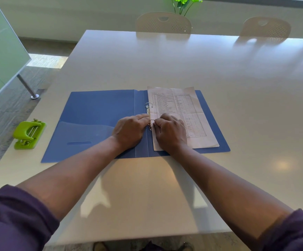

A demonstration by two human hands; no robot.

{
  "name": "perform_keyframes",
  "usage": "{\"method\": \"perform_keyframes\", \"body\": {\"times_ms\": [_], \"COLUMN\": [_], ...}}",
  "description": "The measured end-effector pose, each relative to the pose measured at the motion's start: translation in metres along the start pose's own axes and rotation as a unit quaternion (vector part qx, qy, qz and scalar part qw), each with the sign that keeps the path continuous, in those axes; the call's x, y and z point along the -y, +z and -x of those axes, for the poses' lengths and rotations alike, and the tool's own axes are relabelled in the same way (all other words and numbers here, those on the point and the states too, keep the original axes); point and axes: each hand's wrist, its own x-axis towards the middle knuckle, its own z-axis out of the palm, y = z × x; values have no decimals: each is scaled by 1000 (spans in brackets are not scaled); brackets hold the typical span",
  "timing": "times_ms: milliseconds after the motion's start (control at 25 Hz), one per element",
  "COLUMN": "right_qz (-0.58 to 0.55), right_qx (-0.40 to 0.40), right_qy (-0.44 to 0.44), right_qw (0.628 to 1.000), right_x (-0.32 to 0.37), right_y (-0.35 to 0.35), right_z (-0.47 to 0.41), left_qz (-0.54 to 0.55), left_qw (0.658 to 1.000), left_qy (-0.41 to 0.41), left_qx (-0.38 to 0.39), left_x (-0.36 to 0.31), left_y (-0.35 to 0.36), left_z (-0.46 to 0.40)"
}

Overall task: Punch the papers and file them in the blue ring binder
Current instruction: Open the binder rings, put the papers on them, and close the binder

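Observation:
The blue ring binder (96, 113) lies open and flat on the white table (165, 66). A stack of printed papers (181, 109) rests on its right half, its left edge at the metal rings (148, 105). My left hand (129, 131) lies on the binder's spine, fingertips at the lower ring. My right hand (170, 131) sits on the papers with curled fingers pinching the lower ring. The upper ring stands visible above both hands; whether it is closed I cannot tell.
A green hole punch (28, 134) stands near the table's left edge, left of the binder. Two white chairs (163, 22) are at the far side, with a green plant (183, 2) behind. A frosted glass partition (0, 51) stands off to the left.

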Motion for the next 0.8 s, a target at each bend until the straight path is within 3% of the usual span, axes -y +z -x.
{"method": "perform_keyframes", "body": {"times_ms": [360,560,680,800], "right_qz": [-6,-11,-5,19], "right_qx": [-2,3,12,9], "right_qy": [5,-17,-50,-84], "right_qw": [1000,1000,999,996], "right_x": [1,-4,-10,-16], "right_y": [-1,-3,-7,-12], "right_z": [0,-1,-1,-3], "left_qz": [55,107,92,81], "left_qw": [998,987,977,972], "left_qy": [-42,-105,-139,-157], "left_qx": [5,54,130,157], "left_x": [-8,-13,-26,-36], "left_y": [-5,-7,-11,-12], "left_z": [-1,1,1,1]}}
